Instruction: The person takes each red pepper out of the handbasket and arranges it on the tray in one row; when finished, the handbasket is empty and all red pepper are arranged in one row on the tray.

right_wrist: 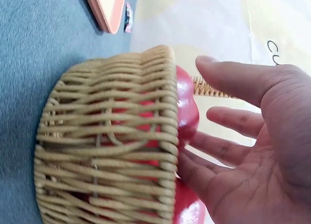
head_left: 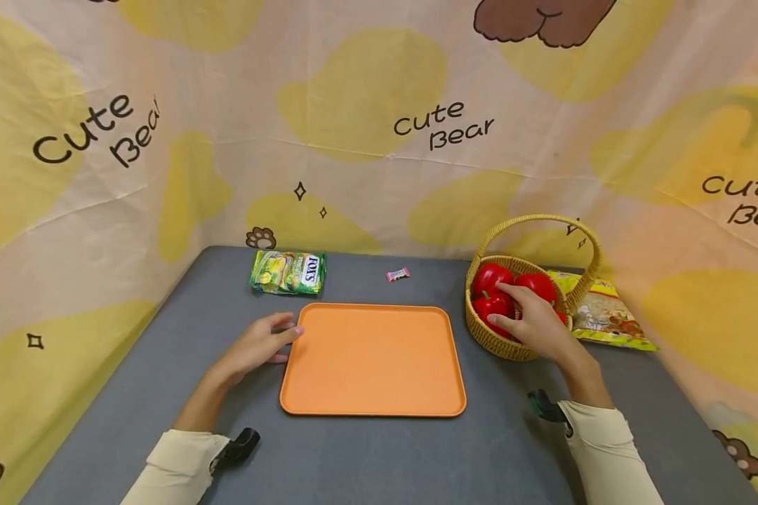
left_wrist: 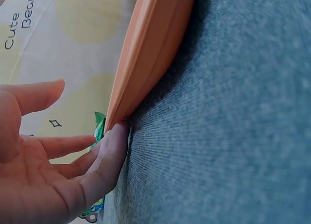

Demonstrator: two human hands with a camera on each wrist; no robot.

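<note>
An orange tray [head_left: 374, 361] lies flat on the grey table. At its left edge is my left hand [head_left: 260, 345], fingers extended and thumb apart; the left wrist view shows its fingertips [left_wrist: 119, 131] right at the tray's rim. To the right stands a woven basket [head_left: 494, 342] with a tall arched handle, holding several red bell peppers [head_left: 494, 306]. My right hand [head_left: 537, 319] reaches over the basket's near right side, with thumb and fingers spread at the peppers. From the right wrist, its fingers [right_wrist: 228, 148] appear close over the rim, gripping nothing.
A green FOX'S candy bag [head_left: 288, 272] lies behind the tray's left corner. A small pink wrapped candy [head_left: 398, 275] sits behind the tray. Behind the basket, a yellow food packet [head_left: 609, 315] rests on the table. A printed cloth [head_left: 354, 91] hangs around the table's back and sides.
</note>
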